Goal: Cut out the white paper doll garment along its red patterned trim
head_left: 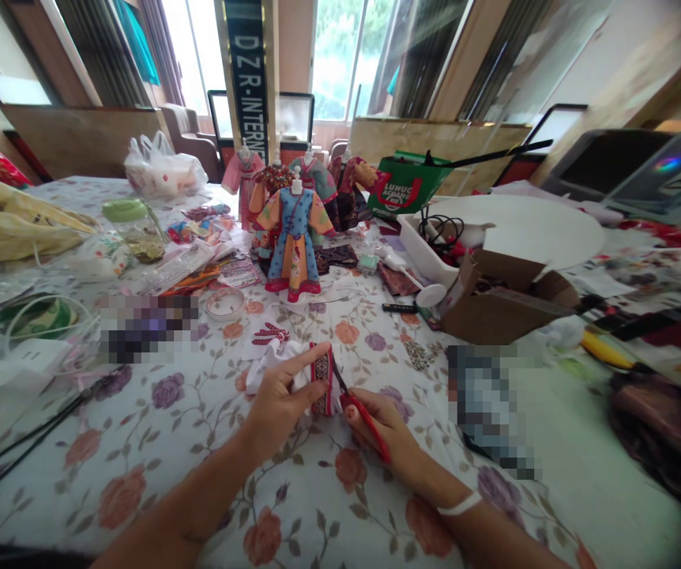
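Observation:
Near the middle of the floral tablecloth (168,442), my left hand (284,395) pinches a red patterned band (321,371) joined to white cloth (266,367), its index finger stretched along the top. My right hand (379,427) is closed round red-handled scissors (370,423). Their dark blades point up and left, lying along the band's right edge; whether the blades are apart is hard to tell. A piece with red-and-white patterned strips (270,333) lies just beyond my left hand. Past it stands a small doll-size dress in blue and orange (295,237).
More small dresses (246,178) stand behind. On the right are a cardboard box (494,296), a white tray (427,253), and a green bag (405,186). To the left are a lidded jar (133,229), a tape roll (225,303), and cables (50,427).

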`<state>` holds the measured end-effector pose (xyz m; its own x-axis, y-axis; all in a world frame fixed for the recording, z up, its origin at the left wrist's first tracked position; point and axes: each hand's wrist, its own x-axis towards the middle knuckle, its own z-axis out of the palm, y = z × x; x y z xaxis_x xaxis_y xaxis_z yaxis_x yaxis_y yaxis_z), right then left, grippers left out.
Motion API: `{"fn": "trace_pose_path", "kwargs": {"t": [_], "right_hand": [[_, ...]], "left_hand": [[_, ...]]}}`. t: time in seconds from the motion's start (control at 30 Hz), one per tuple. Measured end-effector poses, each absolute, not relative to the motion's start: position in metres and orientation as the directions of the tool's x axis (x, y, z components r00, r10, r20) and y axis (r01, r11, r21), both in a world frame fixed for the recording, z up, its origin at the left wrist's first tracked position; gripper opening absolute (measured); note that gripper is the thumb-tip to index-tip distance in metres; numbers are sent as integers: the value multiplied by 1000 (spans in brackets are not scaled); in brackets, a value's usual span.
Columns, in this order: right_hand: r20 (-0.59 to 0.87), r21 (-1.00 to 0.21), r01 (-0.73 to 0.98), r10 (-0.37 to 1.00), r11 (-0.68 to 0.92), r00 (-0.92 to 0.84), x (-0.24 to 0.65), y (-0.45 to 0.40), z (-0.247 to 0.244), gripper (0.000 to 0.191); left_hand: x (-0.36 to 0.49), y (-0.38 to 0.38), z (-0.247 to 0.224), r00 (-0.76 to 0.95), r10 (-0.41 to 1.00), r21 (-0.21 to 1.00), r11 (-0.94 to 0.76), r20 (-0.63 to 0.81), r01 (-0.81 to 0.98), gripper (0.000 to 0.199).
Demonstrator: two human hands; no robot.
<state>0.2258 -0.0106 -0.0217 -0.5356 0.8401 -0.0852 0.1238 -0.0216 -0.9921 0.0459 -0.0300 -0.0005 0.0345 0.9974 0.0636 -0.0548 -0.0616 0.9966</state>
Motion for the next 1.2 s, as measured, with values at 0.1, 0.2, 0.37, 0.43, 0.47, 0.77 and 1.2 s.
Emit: {"fn": "trace_pose_path", "kwargs": {"t": [0.1, 0.2, 0.37, 0.43, 0.47, 0.77, 1.2], "right_hand": [[-86, -992, 121, 840, -25, -535, 226, -11, -23, 55], [-88, -991, 135, 845, -18, -527, 226, -10, -24, 55], [-66, -993, 121, 841, -1, -538, 225, -10, -23, 56], [-65, -993, 115, 835, -2, -547, 225, -10, -21, 55], [-66, -993, 116, 833, -2, -549, 225, -10, -21, 55], [-80, -991, 133, 829, -6, -553, 226, -8, -22, 55], [-84, -990, 144, 838, -6, -539, 226, -8, -27, 55]], "left_hand": [[46, -30, -1, 34, 997, 996, -63, 65, -65, 45], [46, -29, -1, 35, 997, 996, -60, 62, -62, 45], [46, -29, -1, 25, 997, 996, -78, 79, -35, 46], [47, -29, -1, 12, 996, 996, -89, 89, -21, 47], [47, -29, -1, 7, 996, 996, -89, 89, -13, 47], [47, -30, 2, -18, 995, 995, -96, 96, 39, 47], [47, -30, 6, -16, 995, 994, -93, 94, 55, 47]]}}
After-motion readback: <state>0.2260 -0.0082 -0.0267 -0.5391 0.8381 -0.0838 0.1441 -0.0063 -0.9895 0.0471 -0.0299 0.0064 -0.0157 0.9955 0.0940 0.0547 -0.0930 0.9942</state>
